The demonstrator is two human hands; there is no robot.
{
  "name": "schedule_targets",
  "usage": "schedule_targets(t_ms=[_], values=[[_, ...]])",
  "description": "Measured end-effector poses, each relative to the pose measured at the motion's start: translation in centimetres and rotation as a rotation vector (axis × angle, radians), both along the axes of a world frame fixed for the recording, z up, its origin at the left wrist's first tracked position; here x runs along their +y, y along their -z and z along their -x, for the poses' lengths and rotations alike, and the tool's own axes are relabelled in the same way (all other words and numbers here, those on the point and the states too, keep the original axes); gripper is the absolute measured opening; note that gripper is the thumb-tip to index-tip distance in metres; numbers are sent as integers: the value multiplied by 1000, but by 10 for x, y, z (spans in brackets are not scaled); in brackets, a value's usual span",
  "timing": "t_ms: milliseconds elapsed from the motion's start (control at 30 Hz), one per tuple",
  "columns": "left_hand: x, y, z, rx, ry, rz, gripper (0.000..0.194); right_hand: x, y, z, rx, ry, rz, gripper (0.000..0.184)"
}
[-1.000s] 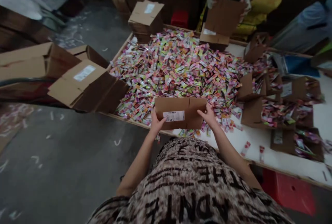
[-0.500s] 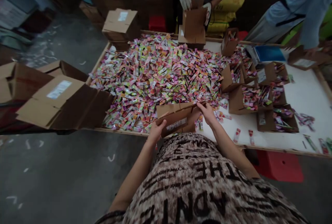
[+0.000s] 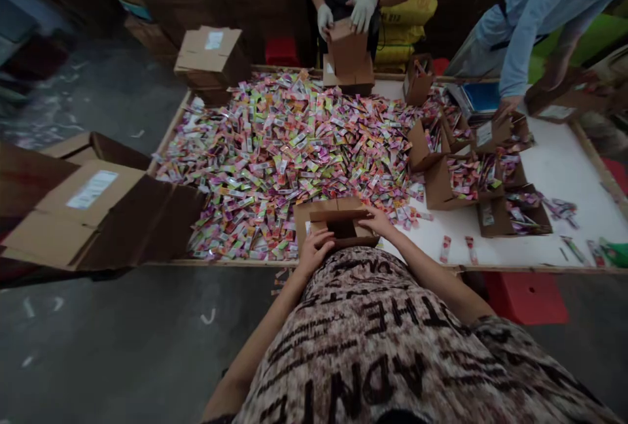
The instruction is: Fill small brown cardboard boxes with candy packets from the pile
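Note:
A small brown cardboard box [image 3: 366, 241] stands at the table's near edge against my body. Its top is open toward me, showing a dark inside, and its flaps are spread. My left hand [image 3: 315, 252] grips the box's left side, fingers bent over the rim. At its right side, my right hand [image 3: 377, 222] holds the edge with the fingertips partly inside. Just beyond the box spreads a wide heap of small colourful wrapped sticks [image 3: 289, 149]. The box's underside is hidden.
Boxes filled with sticks [image 3: 461, 178] stand to the right. Flattened cartons [image 3: 112, 195] are stacked at left, with another carton stack [image 3: 210, 51] behind. Across the table, a co-worker's gloved hands [image 3: 363, 10] handle a box; another person's hand [image 3: 507, 106] reaches onto the filled boxes.
The box has turned from its labelled side to an upward opening with spread flaps. My left hand moved over its rim. The co-worker at right has reached down to the filled boxes.

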State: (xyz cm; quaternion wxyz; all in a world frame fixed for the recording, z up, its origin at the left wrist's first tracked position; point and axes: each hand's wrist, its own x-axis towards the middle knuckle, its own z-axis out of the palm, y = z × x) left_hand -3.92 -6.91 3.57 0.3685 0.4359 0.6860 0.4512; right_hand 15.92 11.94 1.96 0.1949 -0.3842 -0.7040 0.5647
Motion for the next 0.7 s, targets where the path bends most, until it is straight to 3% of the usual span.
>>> schedule_targets(t_ms=[100, 200, 267, 367, 433, 500, 600, 700], values=[[4, 2, -5, -87, -354, -72, 47, -6, -11, -10, 52, -204, -155, 34], [6, -12, -6, 199, -456, -22, 65, -15, -11, -16, 27, -264, -333, 25], [10, -24, -4, 494, -326, 84, 53, -20, -6, -14, -38, -217, -398, 16], [23, -32, -3, 750, 90, 200, 19, -26, 0, -4, -217, -211, -476, 12], [34, -27, -5, 798, 337, 224, 22, -31, -1, 3, -344, -293, -549, 14], [44, -17, -7, 825, 482, 215, 25, -35, -6, 8, -436, -387, -618, 17], [50, -5, -7, 800, 575, 148, 26, -38, -8, 8, -457, -415, -626, 14], [51, -3, 0, 766, 653, 87, 60, -31, 1, -2, -274, -288, -438, 11]])
